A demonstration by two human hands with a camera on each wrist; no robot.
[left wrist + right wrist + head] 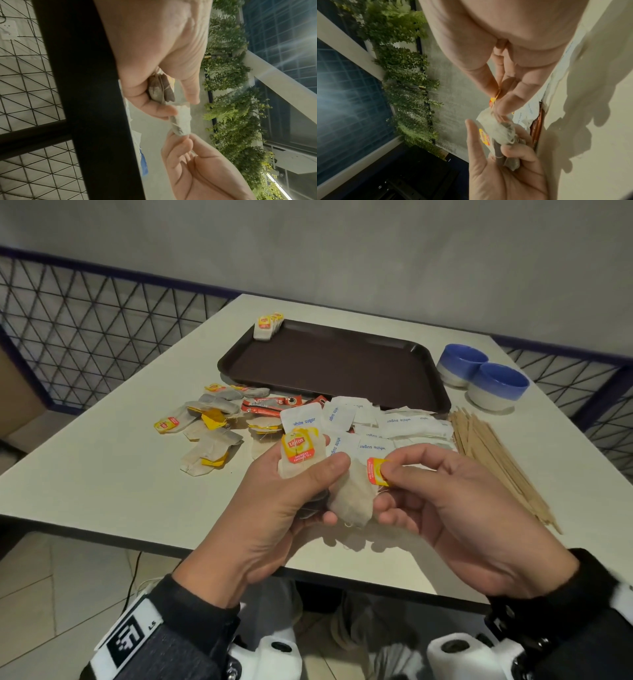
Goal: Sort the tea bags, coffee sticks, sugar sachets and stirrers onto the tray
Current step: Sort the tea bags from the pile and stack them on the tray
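both hands up over the near edge of the white table [102, 460]. left hand [274, 508] curled round a small bunch of tea bags [299, 457], thumb pressed across the front, top one showing its yellow and red tag. right hand [455, 508] pinches the yellow tag [378, 471] of one more tea bag [352, 498] between thumb and forefinger, other fingers loosely bent; that bag hangs between the two hands and touches the left fingers. left wrist view shows the same: left fingers [152, 106] wrapped on dark bags, pale bag [182, 121] running down to the right fingertips.

brown tray [342, 364] sits further back on the table, a short row of tea bags standing [269, 326] at its far left corner. loose tea bags [205, 426] scattered on the table left of the hands, orange coffee sticks [270, 405] just behind them by the tray's near edge. white sugar sachets [376, 422] piled in the middle, right behind the hands. wooden stirrers [496, 453] in a bundle to the right. two blue and white bowls [483, 374] right of the tray, touching each other.
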